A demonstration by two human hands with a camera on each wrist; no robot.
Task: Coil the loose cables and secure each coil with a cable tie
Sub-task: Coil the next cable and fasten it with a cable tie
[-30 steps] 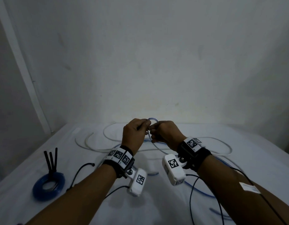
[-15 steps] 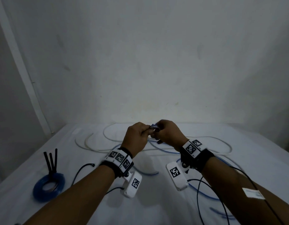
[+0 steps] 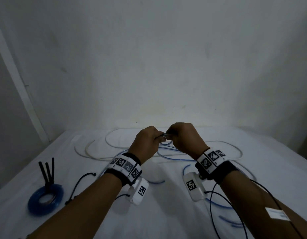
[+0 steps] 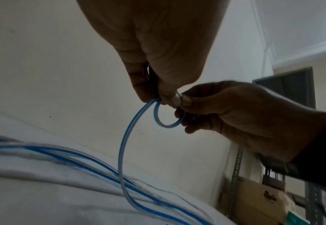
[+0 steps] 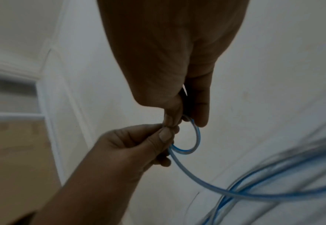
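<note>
Pinching a small loop of blue cable (image 4: pixel 167 117) between thumb and fingertips, the left hand (image 3: pixel 146 144) is holding its knuckles raised above the table (image 3: pixel 166 213), fingers curled tight around the strand. Meeting it thumb to thumb, the right hand (image 3: pixel 184 138) is gripping the other side of the same loop, its fingers likewise curled; in the left wrist view the 2 thumbs are touching at the top of the ring. In the right wrist view the loop (image 5: pixel 189 137) is hanging just below the joined fingertips, and the loose length of blue cable is trailing from the left hand's side down toward the cloth. On the table beneath the hands, the rest of the blue cable (image 3: pixel 173 158) is lying in long slack curves, crossing over itself. Beyond and around it, a white cable (image 3: pixel 97 156) is spreading in wide arcs across the far part of the table, up to the wall (image 3: pixel 149 66). Near the left edge, well apart from the hands, a finished blue coil (image 3: pixel 45 199) is resting flat, with 3 black cable ties (image 3: pixel 47 170) standing up from its far side. Thin black wires (image 3: pixel 218 213) are running from the wrist cameras (image 3: pixel 194 186) along both forearms.
</note>
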